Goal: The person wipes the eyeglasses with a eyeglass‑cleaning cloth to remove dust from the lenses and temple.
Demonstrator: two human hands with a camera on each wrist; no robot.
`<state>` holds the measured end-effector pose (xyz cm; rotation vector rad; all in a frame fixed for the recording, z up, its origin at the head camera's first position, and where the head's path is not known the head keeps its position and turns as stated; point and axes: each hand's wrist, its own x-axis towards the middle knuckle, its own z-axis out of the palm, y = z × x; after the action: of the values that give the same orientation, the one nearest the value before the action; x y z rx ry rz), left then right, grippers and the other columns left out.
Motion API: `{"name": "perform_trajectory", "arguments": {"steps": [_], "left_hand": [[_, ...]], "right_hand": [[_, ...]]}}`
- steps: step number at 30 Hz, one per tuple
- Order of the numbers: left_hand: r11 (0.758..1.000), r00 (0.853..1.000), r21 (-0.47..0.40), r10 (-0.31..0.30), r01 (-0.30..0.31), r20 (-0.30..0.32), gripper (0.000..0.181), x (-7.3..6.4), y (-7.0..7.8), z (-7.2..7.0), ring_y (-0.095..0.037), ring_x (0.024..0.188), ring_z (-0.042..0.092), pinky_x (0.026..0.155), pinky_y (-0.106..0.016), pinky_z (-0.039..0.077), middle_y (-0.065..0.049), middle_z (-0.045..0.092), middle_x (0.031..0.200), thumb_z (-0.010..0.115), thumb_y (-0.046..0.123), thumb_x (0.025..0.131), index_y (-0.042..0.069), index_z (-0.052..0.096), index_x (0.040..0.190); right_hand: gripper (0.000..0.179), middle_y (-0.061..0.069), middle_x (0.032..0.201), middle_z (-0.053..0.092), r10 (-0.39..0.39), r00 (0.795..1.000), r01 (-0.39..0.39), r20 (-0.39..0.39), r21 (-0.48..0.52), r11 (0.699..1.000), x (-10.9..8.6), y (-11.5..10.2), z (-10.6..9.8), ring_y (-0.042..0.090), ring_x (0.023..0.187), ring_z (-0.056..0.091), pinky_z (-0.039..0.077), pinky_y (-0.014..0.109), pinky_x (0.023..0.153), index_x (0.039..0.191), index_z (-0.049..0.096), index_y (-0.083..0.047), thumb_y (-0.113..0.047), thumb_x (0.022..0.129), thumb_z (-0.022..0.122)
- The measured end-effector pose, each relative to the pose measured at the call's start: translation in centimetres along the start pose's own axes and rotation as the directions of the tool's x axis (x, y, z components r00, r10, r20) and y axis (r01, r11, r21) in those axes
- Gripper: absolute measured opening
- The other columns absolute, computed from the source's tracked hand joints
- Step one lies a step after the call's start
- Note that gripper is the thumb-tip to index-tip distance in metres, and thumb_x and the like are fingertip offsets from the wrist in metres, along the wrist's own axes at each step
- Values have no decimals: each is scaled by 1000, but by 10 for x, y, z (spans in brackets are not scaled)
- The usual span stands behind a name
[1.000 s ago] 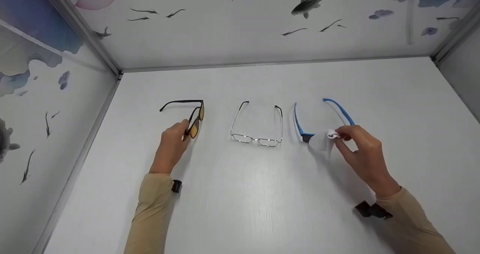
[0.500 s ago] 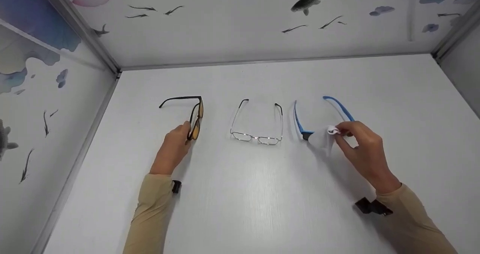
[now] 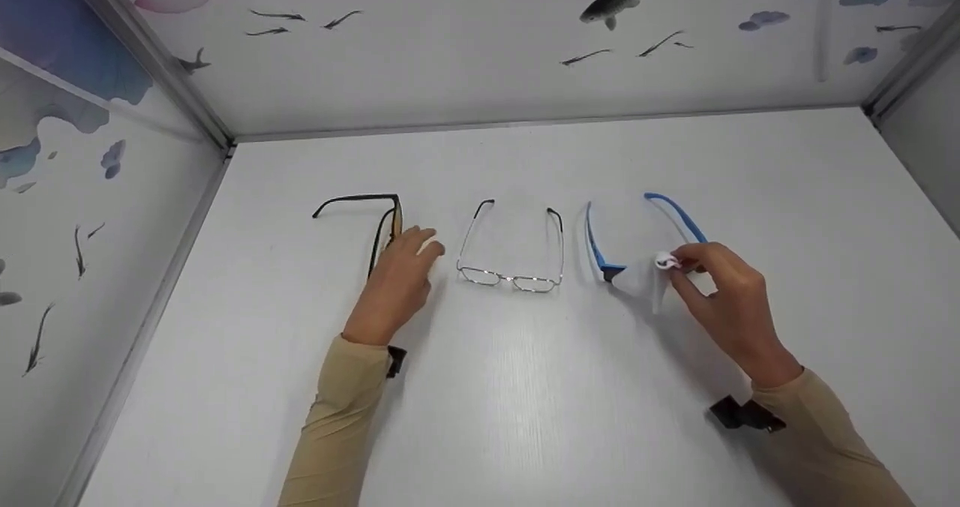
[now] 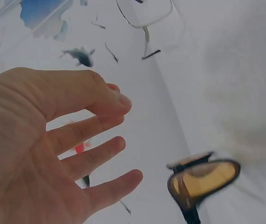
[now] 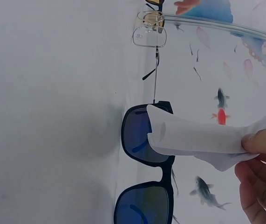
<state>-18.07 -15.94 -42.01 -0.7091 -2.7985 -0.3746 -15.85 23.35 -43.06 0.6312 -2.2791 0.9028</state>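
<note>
My right hand (image 3: 727, 308) pinches a white cloth (image 5: 198, 136) between thumb and fingers. The cloth hangs in front of blue sunglasses (image 3: 596, 248) with dark lenses, overlapping one lens in the right wrist view. The sunglasses stand unfolded on the table, partly hidden by cloth and hand. My left hand (image 3: 394, 286) holds nothing, its fingers spread and slightly bent in the left wrist view. In the head view it covers part of black-framed glasses (image 3: 360, 196) with amber lenses (image 4: 207, 179). Silver wire-framed glasses (image 3: 508, 277) lie unfolded between the two hands.
A white table (image 3: 517, 417) carries all three pairs in a row. Behind it and to the left rise white panels (image 3: 465, 72) printed with fish and washes of colour. Grey metal strips run along the corners. Each wrist wears a small black camera mount (image 3: 746, 415).
My left hand has let go of the black-framed glasses and shifted right, its fingers loosening. The right hand stays in place, and the cloth now hangs narrower, uncovering the sunglasses' corner.
</note>
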Motion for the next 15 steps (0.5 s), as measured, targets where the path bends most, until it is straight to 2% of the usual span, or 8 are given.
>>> {"name": "perform_trajectory", "arguments": {"steps": [5, 10, 12, 15], "left_hand": [[997, 992, 75, -3, -6, 124, 36, 20, 14, 10, -36, 125, 45, 102, -49, 38, -17, 56, 127, 68, -13, 81, 1, 63, 113], [986, 973, 169, -38, -1, 227, 26, 30, 19, 18, -38, 133, 36, 102, -61, 32, -14, 51, 135, 71, -7, 82, -1, 66, 107], [982, 967, 188, -45, -3, 249, 19, 33, 20, 19, -38, 136, 30, 103, -65, 27, -12, 48, 141, 72, -5, 82, -1, 69, 100], [976, 967, 216, -23, -34, 255, 12, 38, 20, 22, -37, 140, 24, 104, -66, 24, -9, 43, 146, 73, -4, 82, 0, 73, 93]], "right_hand": [[36, 13, 92, 66, -9, 1000, 10, 21, -12, 1000, 0, 0, 2, 23, 79, 62, 41, 8, 83, 101, 65, 4, 18, 69, 76], [38, 12, 92, 67, -25, 1000, 25, 7, -24, 999, 0, 0, 2, 21, 79, 63, 42, 9, 83, 100, 66, 2, 17, 68, 78], [38, 12, 92, 67, -24, 1000, 24, 11, -26, 999, -1, 1, 1, 21, 78, 63, 42, 9, 83, 100, 66, 2, 17, 68, 78], [36, 12, 91, 66, -20, 1000, 20, 14, -22, 1000, -1, 2, -3, 21, 78, 62, 41, 8, 83, 100, 65, 3, 18, 69, 77]]}}
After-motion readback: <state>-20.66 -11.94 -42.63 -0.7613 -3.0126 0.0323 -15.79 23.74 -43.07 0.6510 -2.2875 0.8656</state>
